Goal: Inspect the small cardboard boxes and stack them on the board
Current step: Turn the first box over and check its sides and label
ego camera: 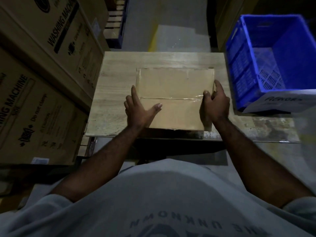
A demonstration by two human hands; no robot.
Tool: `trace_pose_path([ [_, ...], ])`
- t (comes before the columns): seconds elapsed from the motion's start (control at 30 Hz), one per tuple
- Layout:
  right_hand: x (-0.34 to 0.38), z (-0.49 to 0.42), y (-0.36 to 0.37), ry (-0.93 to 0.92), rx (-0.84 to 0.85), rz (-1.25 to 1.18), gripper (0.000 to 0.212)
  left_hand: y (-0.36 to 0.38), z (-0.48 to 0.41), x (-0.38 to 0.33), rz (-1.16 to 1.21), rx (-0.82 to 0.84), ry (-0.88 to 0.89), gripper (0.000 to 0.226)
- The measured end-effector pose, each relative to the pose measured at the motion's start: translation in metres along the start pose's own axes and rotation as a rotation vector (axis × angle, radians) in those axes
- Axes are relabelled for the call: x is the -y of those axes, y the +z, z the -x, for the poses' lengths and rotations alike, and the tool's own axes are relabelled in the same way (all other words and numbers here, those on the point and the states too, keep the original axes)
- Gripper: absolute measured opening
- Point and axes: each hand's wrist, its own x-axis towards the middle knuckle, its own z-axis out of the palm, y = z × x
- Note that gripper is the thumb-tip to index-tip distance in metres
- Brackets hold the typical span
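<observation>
Your left hand [138, 106] lies flat-fingered against the left side of the cardboard box [176, 86], thumb spread across its top. Your right hand [215, 104] clasps the opposite edge, thumb hooked over the top and forefinger stretched along the side; its other fingers are hidden behind the box.

Left of the board [114, 86] stand stacked washing machine cartons [42, 69], cut off by the frame, their small print too dim to read. Right of the board sits a blue crate [273, 53], resting on a white box [280, 101] whose label is blurred.

The board itself shows pale wood grain; its near edge is lost in shadow. The cardboard box sits on it, right of its middle. You cannot tell how tall it is, or whether others lie beneath. A strip of clear tape [171, 98] crosses its top between your thumbs.
</observation>
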Motion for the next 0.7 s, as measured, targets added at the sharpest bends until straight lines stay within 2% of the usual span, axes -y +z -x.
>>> trace_pose_path([
  [0.3,-0.009,0.007,0.027,-0.011,0.188,-0.078,0.05,0.009,0.002,0.015,-0.121,0.109,-0.008,0.115],
  [0.5,-0.028,-0.01,0.043,-0.066,0.396,0.156,0.044,0.014,-0.019,0.01,-0.267,0.34,-0.01,0.11],
  [0.7,-0.031,0.006,0.04,-0.126,0.378,0.275,0.056,0.02,-0.011,0.014,-0.386,0.39,0.078,0.097],
])
